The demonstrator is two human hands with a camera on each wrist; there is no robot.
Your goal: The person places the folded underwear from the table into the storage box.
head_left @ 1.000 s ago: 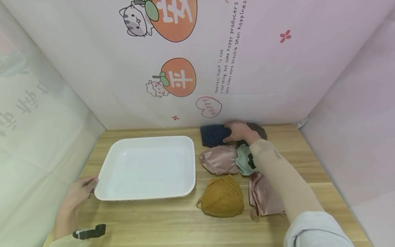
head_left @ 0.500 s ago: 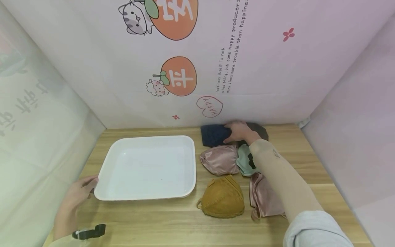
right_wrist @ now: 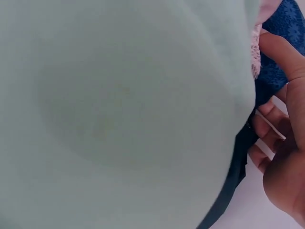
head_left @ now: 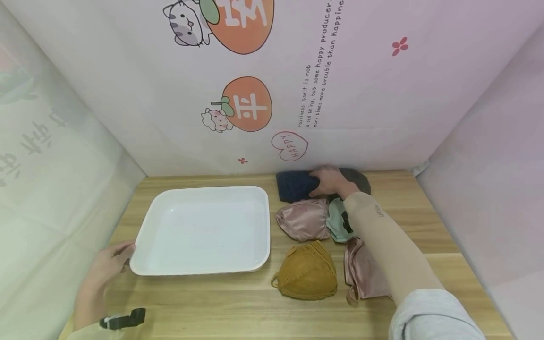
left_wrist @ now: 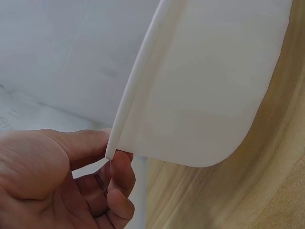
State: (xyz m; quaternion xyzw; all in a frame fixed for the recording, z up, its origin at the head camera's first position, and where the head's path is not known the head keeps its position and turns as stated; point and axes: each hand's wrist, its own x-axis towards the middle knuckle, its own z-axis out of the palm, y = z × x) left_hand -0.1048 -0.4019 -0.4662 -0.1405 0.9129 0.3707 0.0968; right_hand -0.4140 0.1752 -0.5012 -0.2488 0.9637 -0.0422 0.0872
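Observation:
My left hand (head_left: pixel 111 264) pinches the rim of a white tray (left_wrist: pixel 200 95) at its near left corner, thumb on one side and curled fingers on the other. At the back of the table my right hand (head_left: pixel 330 180) grips the right side of a folded navy lace bra (head_left: pixel 294 186). In the right wrist view the thumb (right_wrist: pixel 281 55) lies on the blue lace, with the other fingers curled at its dark edge. A dark grey piece of clothing (head_left: pixel 357 180) sits partly hidden behind that hand. A large pale green cup (right_wrist: pixel 128 109) fills most of that view.
In front of the navy bra lie a pink satin bra (head_left: pixel 303 220) and a mint green one (head_left: pixel 337 222). Nearer are a mustard bra (head_left: pixel 307 273) and another pink satin piece (head_left: pixel 366 274), partly under the right forearm. A printed white wall (head_left: pixel 361 141) borders the wooden table (head_left: pixel 204 302).
Both hands, the tray and the bras keep their places. Only the head view has shifted very slightly.

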